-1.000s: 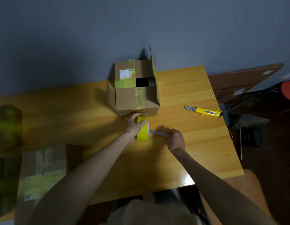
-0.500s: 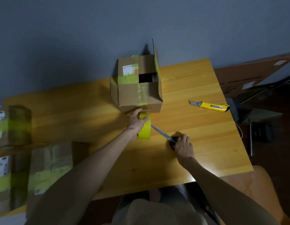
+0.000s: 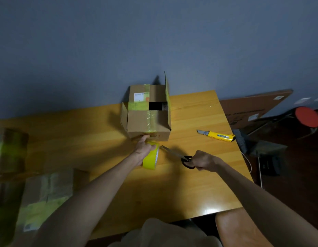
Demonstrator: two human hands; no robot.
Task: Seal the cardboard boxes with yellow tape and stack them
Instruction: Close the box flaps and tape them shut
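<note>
Left hand (image 3: 145, 148): fingers curled round the yellow tape roll (image 3: 151, 160), thumb stretched toward 12 o'clock and pressing the bottom front edge of the cardboard box (image 3: 147, 122). It is probably pinning the tape end there, but the hand hides the strip between roll and box, so can't confirm. Right hand (image 3: 203, 160): fingers clamped through the black loops of the scissors (image 3: 179, 155), blades aimed at 10 o'clock, tips just beside the roll and close to the left fingers. The box sits at 12 o'clock on the table (image 3: 199, 184), near the wall. Its top is not sealed: the right flap (image 3: 166, 90) stands upright and there's a dark gap under it. Taped boxes (image 3: 46, 191) sit at 8 o'clock, blurred. Utility knife (image 3: 217, 135) is at 3 o'clock of the box, well apart, blade out.

Read: about to cut the strip free at the box's front face.

Risks:
- Scissor tips are close to the left fingers, so a fast snip could nick them.
- If the tape goes slack at the cut, the free end could fall back onto the roll or fold on itself.
- The box is braced only by a thumb, so any pull may slide or tip it.
- The flap is up, and taping before folding it would leave the gap open.
- The exposed knife blade is within sweep of the right forearm.
</note>
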